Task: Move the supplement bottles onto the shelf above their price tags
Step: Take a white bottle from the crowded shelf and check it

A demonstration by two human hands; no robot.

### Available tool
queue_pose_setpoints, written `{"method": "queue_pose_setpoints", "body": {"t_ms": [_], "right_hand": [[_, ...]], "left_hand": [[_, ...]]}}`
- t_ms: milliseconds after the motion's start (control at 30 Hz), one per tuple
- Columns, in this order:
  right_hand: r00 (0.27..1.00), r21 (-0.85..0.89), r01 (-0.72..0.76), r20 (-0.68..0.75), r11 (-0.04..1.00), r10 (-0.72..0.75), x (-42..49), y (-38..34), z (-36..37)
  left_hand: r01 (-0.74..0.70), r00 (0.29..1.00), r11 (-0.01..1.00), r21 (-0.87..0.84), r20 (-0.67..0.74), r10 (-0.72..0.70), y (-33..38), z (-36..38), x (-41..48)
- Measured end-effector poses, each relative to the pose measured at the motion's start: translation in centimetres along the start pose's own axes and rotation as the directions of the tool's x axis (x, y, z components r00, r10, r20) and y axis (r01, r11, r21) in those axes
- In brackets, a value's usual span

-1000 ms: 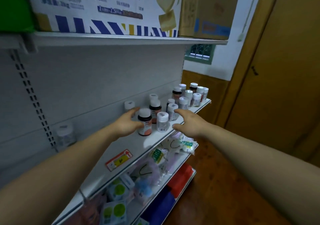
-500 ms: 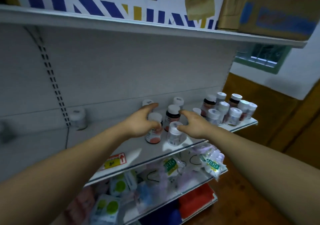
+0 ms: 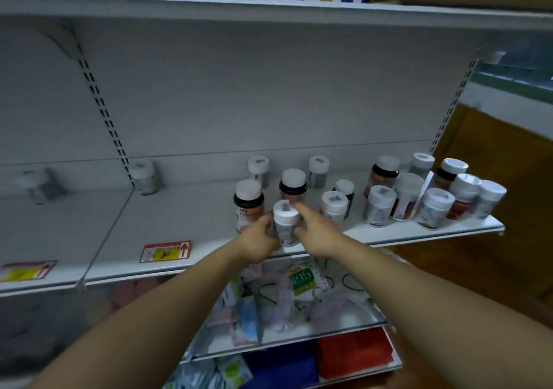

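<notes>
Between the two hands stands a small white bottle [image 3: 285, 224], upright near the front edge of the shelf [image 3: 185, 218]. The left hand [image 3: 259, 240] curls round its left side. The right hand [image 3: 317, 234] pinches its right side with the thumb and the pointing finger. The bottle looks light and hard, and its smooth plastic may slip, so it is best held round the middle, under the cap. A dark bottle [image 3: 248, 209] stands just beside it and could tip if bumped. A bunch of bottles [image 3: 407, 197] crowds the right end. The price tag [image 3: 165, 252] sits well apart, to the left.
</notes>
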State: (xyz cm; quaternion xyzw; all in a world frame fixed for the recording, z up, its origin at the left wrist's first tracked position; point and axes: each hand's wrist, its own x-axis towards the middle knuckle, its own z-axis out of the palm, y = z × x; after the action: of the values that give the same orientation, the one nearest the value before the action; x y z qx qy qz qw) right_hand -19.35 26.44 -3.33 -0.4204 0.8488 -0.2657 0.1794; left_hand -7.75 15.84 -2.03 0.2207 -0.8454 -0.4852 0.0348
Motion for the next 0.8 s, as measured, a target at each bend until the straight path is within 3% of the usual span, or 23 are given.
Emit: {"method": "queue_pose_setpoints", "body": {"t_ms": [133, 433, 700, 800], "right_hand": [[0.989, 0.189, 0.012, -0.150, 0.982, 0.017, -0.5, 0.0, 0.5], [0.966, 0.413, 0.192, -0.240, 0.890, -0.097, -4.2, -7.9, -3.7], [0.935, 0.574, 0.340, -0.293, 0.745, -0.201, -8.6, -18.0, -6.8], [0.917, 0.588, 0.383, -0.336, 0.712, -0.216, -10.0, -20.9, -6.9]], "left_hand": [[-0.068, 0.998, 0.991, -0.115, 0.005, 0.069, 0.0, 0.7, 0.0], [-0.189, 0.978, 0.938, -0.289, -0.142, 0.153, 2.8, -4.8, -5.4], [-0.345, 0.935, 0.878, -0.332, -0.198, 0.293, 7.0, -11.8, -13.7], [-0.400, 0.911, 0.881, -0.254, -0.215, 0.352, 7.8, -13.7, -16.3]]}}
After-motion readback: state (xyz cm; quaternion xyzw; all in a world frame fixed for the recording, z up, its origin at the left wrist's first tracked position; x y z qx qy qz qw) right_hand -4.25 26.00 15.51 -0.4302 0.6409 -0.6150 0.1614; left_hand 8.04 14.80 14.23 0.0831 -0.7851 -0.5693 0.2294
